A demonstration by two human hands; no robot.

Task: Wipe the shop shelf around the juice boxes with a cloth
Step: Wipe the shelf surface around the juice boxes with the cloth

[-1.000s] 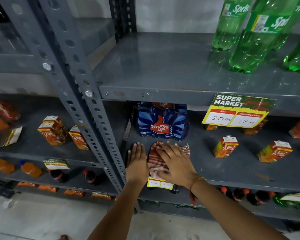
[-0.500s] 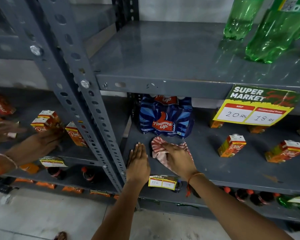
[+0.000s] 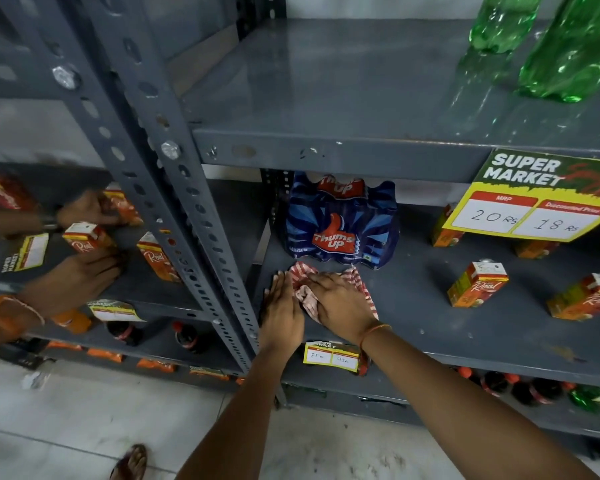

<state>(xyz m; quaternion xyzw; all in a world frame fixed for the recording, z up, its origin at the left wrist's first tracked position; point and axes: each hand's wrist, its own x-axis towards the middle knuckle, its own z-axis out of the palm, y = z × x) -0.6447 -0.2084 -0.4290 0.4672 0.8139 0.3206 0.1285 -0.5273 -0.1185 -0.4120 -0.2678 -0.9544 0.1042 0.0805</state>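
Down on the grey shelf (image 3: 465, 327), my right hand (image 3: 343, 301) presses the red-and-white striped cloth (image 3: 307, 297) flat, fingers (image 3: 321, 280) together, bunching it just in front of the Thums Up pack (image 3: 340, 223). My left hand (image 3: 281, 311) lies flat beside the cloth, fingers pressed together, touching it. Right of the pack, well apart, stand two Real juice boxes (image 3: 477, 284).

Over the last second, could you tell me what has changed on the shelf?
The right hand bunched the cloth and drew it leftward against the left hand. Another person's hands reached among the juice boxes next door. The left hand, the Thums Up pack stayed put.
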